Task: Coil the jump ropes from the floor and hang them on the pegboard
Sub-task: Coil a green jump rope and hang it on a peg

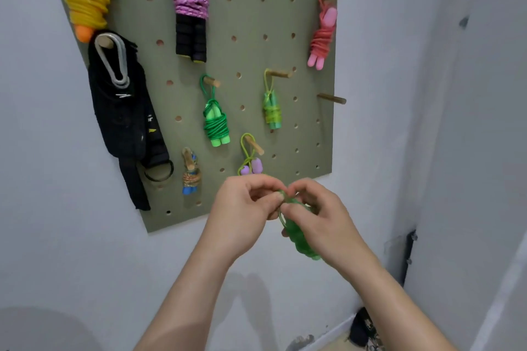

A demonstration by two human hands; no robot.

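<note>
A coiled translucent green jump rope hangs between my hands just below the olive pegboard. My left hand pinches the rope's top loop with thumb and fingers. Fingers of my right hand curl round the bundle and also pinch the loop at its top. Several coiled ropes hang on wooden pegs: yellow-orange, purple with black handles, pink, two green ones, a purple-handled one and a small blue one. One peg at the right is bare.
A black strap bag with a grey cord hangs on a peg at the board's left. White walls surround the board, with a corner to the right. Dark items lie on the floor at the wall's base.
</note>
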